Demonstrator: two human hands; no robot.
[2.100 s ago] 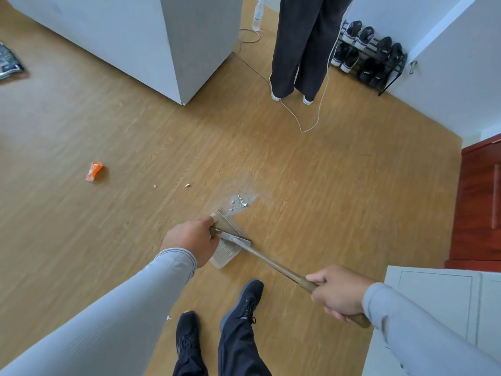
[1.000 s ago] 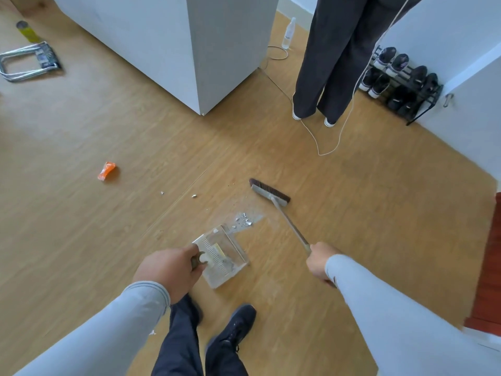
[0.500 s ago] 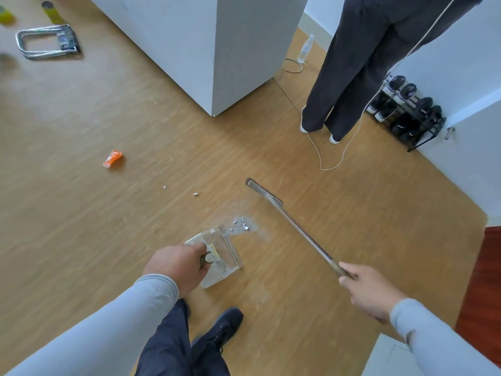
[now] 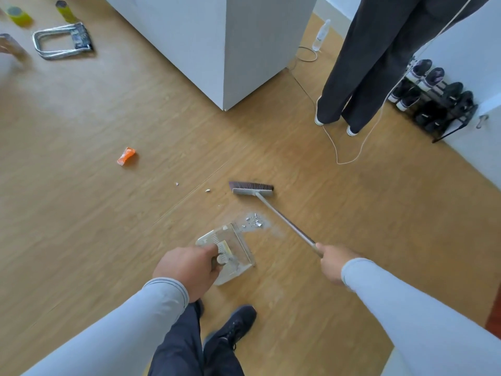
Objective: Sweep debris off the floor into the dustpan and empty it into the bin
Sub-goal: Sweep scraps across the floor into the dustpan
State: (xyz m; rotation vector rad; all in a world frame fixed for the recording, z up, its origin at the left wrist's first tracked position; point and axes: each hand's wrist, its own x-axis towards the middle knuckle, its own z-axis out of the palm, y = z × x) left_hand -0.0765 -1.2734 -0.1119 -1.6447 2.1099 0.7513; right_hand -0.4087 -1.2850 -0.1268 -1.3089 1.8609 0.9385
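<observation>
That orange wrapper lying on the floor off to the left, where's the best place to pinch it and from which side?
Probably at one of its crimped ends, coming straight down from above. The orange wrapper lies flat on the floor, so there is no side to slide under; its crumpled ends seem to stand up slightly, giving fingertips something to pinch.

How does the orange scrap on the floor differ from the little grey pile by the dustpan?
The orange scrap is one bright crumpled piece; the grey pile is many tiny pale chips in dust. The orange scrap lies far off to the left, alone; the grey pile sits right at the dustpan mouth, near the broom. Both are still unswept on the floor.
</observation>
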